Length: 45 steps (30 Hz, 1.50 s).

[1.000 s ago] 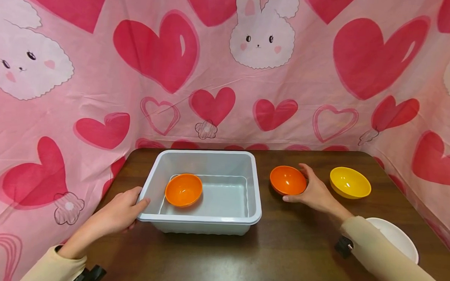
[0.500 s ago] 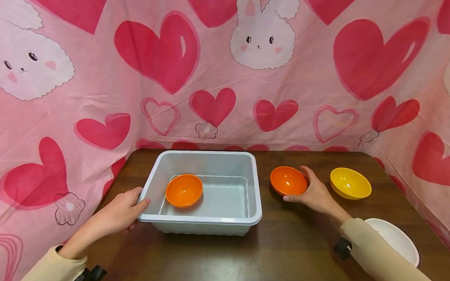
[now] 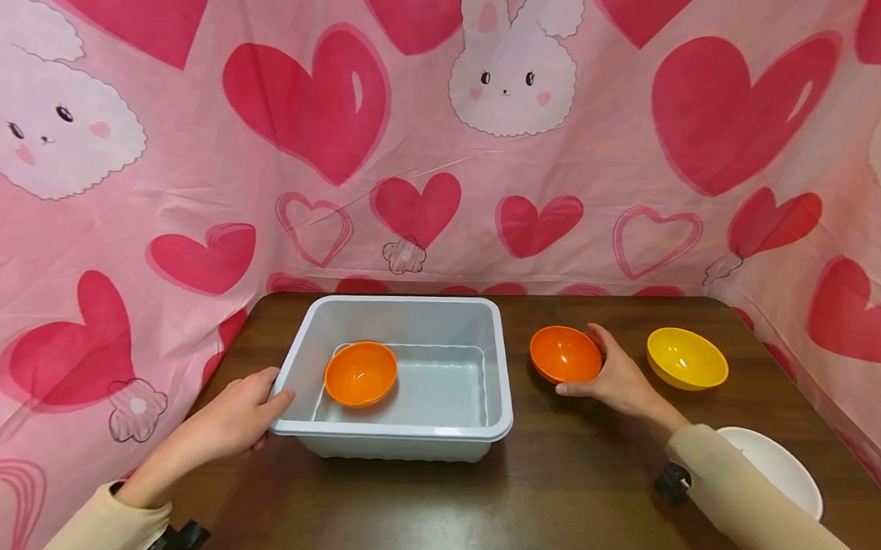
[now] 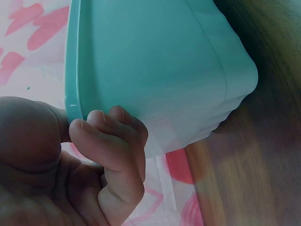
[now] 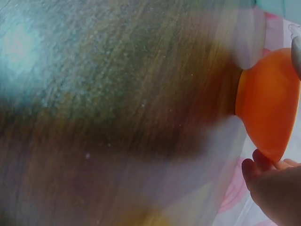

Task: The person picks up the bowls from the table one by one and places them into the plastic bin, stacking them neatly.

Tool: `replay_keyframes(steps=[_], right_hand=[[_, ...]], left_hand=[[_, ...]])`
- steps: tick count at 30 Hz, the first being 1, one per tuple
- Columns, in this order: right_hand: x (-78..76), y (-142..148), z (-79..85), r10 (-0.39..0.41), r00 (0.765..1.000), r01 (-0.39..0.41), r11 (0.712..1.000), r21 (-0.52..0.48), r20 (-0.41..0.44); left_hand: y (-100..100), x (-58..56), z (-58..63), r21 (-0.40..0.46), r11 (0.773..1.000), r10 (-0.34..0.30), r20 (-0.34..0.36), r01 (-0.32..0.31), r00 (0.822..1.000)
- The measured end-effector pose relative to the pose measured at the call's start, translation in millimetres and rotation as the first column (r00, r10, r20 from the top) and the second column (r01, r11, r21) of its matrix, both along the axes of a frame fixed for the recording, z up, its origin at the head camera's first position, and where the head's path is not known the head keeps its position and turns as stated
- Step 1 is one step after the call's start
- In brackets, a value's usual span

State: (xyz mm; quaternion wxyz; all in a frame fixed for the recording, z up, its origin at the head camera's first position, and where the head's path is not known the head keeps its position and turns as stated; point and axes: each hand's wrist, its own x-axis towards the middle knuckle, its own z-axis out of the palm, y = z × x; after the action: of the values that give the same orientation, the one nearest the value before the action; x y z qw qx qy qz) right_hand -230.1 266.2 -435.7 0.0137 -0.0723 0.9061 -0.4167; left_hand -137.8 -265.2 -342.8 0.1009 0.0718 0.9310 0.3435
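At its left front corner, the rim of the grey plastic tub [image 3: 399, 429] is in the grip of my left hand [image 3: 235, 413]. The left wrist view shows the fingers [image 4: 110, 146] curled against the outside of the tub wall. An orange bowl [image 3: 360, 373] lies inside, on the left. To the right of the tub, my right hand [image 3: 619, 382] holds a darker orange bowl [image 3: 565, 355] by its right side, thumb in front and fingers behind. In the right wrist view that bowl [image 5: 270, 101] stands with its base on the table.
Right of my right hand is a yellow bowl [image 3: 688, 359]. A white dish [image 3: 776, 469], partly hidden by my right sleeve, lies nearer the right edge. The brown wooden table [image 3: 432, 509] ends at a pink cloth [image 3: 472, 195] with hearts and rabbits.
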Motion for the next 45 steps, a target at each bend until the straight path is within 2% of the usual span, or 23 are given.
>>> replay_keyframes(steps=[13,26,34,45], right_hand=[[-0.8,-1,-5.4,-0.021,1.0,0.02,1.0,-0.016,-0.004],[4.0,-1,-5.6,-0.052,0.998,0.053,0.996,-0.067,0.024],[8.1,0,-6.9,-0.065,0.998,0.066,0.995,-0.077,0.008],[14.3,-2,2.5,-0.053,0.999,0.052,0.991,-0.124,-0.004]], left_hand=[[0,0.7,0.6,-0.005,1.0,-0.005,-0.009,0.005,1.0],[1,-0.4,2.3,-0.01,1.0,-0.012,-0.011,0.012,1.0],[0,0.4,0.9,-0.008,1.0,-0.012,-0.02,0.012,1.0],[0,0.9,1.9,-0.016,1.0,-0.009,-0.016,0.009,1.0]])
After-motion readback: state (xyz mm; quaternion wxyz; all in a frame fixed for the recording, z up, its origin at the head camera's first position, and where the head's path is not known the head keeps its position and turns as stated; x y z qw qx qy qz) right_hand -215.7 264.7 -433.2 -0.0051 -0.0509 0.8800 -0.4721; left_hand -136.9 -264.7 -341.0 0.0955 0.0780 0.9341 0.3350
